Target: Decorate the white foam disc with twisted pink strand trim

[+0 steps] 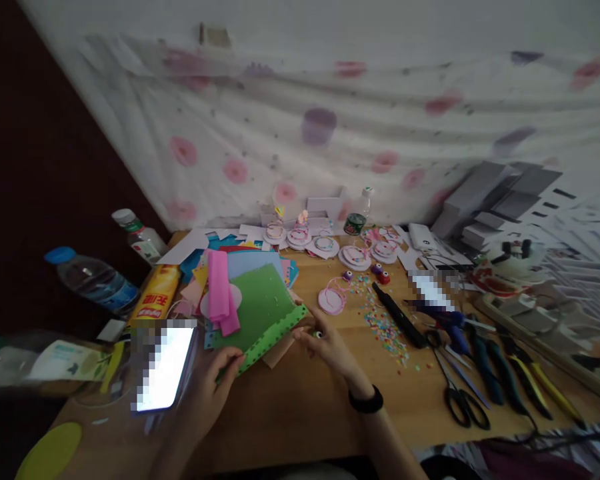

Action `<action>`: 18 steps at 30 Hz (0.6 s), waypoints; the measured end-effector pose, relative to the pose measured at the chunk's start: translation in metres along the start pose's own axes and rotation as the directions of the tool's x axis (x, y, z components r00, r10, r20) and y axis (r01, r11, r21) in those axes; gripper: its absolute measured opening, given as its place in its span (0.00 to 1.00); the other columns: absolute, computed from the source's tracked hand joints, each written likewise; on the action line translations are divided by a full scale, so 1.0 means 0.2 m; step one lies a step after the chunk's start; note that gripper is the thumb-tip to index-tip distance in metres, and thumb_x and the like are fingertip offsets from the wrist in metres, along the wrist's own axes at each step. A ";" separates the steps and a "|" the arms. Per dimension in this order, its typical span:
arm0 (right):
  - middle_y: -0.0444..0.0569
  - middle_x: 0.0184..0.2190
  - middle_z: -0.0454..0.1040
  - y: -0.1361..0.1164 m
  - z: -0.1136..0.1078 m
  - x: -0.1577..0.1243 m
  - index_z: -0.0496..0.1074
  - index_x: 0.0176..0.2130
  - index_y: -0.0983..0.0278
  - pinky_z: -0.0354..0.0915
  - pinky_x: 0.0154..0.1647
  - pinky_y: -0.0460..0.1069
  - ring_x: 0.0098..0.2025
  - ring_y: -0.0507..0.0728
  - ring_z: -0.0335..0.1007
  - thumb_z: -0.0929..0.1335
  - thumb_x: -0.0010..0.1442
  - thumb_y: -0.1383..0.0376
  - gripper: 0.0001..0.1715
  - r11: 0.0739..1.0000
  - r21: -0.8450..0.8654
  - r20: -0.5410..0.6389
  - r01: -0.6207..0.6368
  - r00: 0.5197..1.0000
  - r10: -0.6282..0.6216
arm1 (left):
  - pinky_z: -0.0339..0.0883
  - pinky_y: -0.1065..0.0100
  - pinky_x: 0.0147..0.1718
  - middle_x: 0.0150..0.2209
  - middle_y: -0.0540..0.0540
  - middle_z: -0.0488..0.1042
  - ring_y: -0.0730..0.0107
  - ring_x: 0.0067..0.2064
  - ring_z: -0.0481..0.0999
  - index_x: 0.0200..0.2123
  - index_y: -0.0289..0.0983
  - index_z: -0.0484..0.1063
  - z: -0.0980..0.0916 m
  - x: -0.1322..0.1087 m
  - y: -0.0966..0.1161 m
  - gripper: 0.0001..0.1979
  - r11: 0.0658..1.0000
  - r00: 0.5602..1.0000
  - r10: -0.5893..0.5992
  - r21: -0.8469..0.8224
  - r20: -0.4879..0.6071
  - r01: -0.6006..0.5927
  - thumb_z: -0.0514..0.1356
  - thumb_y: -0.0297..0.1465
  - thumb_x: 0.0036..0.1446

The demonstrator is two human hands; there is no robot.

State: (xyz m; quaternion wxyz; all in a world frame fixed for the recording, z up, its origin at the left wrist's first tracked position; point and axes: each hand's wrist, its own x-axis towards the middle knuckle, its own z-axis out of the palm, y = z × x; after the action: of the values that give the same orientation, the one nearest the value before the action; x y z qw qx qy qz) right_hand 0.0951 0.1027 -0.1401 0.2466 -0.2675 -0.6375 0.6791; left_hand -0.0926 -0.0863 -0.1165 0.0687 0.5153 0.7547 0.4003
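Note:
A bright green strip with dark dots (274, 339) slants upward to the right in front of me. Its lower left end is pinched between the thumb and fingers of my left hand (221, 379). My right hand (330, 347), with a black band at the wrist, has its bent fingers closed at the upper right end. Directly behind the strip lies a plain green sheet (265, 293) on a pile of coloured paper. Folded pink paper (219, 287) rests on the pile's left side. A small round eye-like piece (319, 335) shows beside my right fingers.
Left stand a lit phone (165, 367), a yellow packet (156, 293) and bottles (93, 280). Right lie scattered confetti (387, 333), a black stick-like tool (397, 313), scissors (460, 393), pliers (495, 370) and a glue gun (445, 320). Bracelets on white discs (355, 257) line the back.

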 end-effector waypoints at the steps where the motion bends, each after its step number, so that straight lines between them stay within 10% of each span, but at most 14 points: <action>1: 0.44 0.34 0.74 0.01 -0.01 0.01 0.71 0.52 0.59 0.63 0.17 0.43 0.23 0.49 0.63 0.76 0.52 0.44 0.35 1.000 -0.012 0.011 0.000 1.000 0.000 | 0.74 0.69 0.34 0.30 0.50 0.80 0.65 0.32 0.80 0.33 0.43 0.76 -0.01 -0.01 0.00 0.13 0.999 0.999 -0.046 -0.023 0.023 0.047 0.56 0.41 0.64; 6: 0.38 0.22 0.64 0.03 -0.07 0.03 0.69 0.27 0.62 0.61 0.19 0.44 0.20 0.48 0.61 0.77 0.48 0.42 0.29 0.998 -0.064 0.031 -0.015 0.999 0.017 | 0.76 0.68 0.35 0.32 0.48 0.82 0.63 0.36 0.82 0.33 0.43 0.76 -0.05 0.04 0.01 0.21 0.972 0.956 -0.232 0.014 0.179 0.233 0.49 0.47 0.66; 11: 0.40 0.22 0.66 0.06 -0.08 -0.03 0.71 0.27 0.62 0.61 0.22 0.45 0.22 0.50 0.61 0.76 0.49 0.40 0.30 0.994 -0.103 0.061 -0.028 0.998 0.034 | 0.64 0.49 0.59 0.54 0.28 0.73 0.42 0.60 0.70 0.55 0.30 0.69 0.06 0.31 -0.04 0.27 0.890 0.939 -0.318 0.300 -0.133 0.344 0.58 0.43 0.59; 18: 0.42 0.21 0.66 0.17 -0.08 -0.07 0.73 0.25 0.63 0.61 0.28 0.47 0.26 0.53 0.62 0.75 0.51 0.42 0.28 0.985 -0.172 -0.016 0.012 1.000 -0.014 | 0.66 0.41 0.51 0.54 0.18 0.70 0.28 0.57 0.71 0.65 0.19 0.55 0.17 0.57 -0.09 0.46 0.711 0.870 -0.464 0.515 -0.168 0.478 0.64 0.42 0.52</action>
State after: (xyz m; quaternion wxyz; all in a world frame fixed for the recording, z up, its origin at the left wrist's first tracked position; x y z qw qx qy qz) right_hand 0.1158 0.1020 -0.1744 0.2325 -0.2894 -0.6932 0.6177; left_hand -0.1405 0.0229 -0.1157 0.0103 0.2986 0.9430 0.1465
